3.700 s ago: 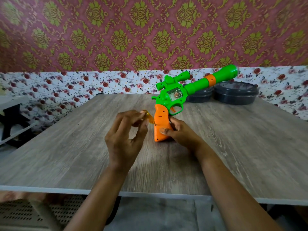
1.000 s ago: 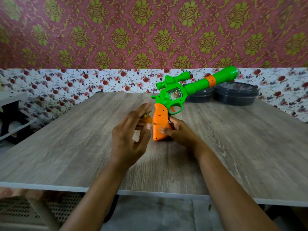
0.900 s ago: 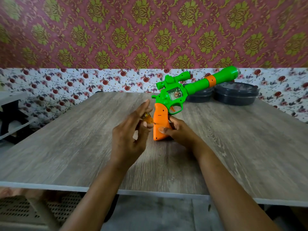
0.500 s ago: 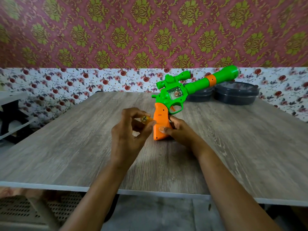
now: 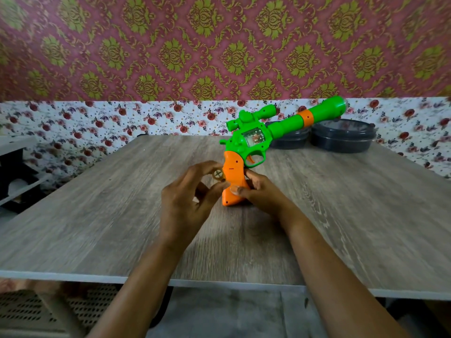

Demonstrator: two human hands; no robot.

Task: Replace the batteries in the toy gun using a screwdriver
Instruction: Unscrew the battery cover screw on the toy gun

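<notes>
A green toy gun (image 5: 253, 140) with an orange grip (image 5: 233, 176) stands on its butt on the wooden table (image 5: 97, 203), barrel pointing up and to the right. My right hand (image 5: 258, 193) holds the grip from the right side. My left hand (image 5: 188, 203) pinches the amber handle of a small screwdriver (image 5: 218, 174), whose end faces me, pressed against the grip's left side. The screwdriver's tip is hidden behind the fingers and the grip.
Two dark round lidded containers (image 5: 341, 137) sit at the table's far right, behind the gun's barrel. A white and black rack (image 5: 14, 172) stands off the table to the left. The patterned wall runs along the table's far edge.
My left fingers opened and closed again around the screwdriver handle, turning it at the grip's side. The gun and my right hand have stayed where they were.
</notes>
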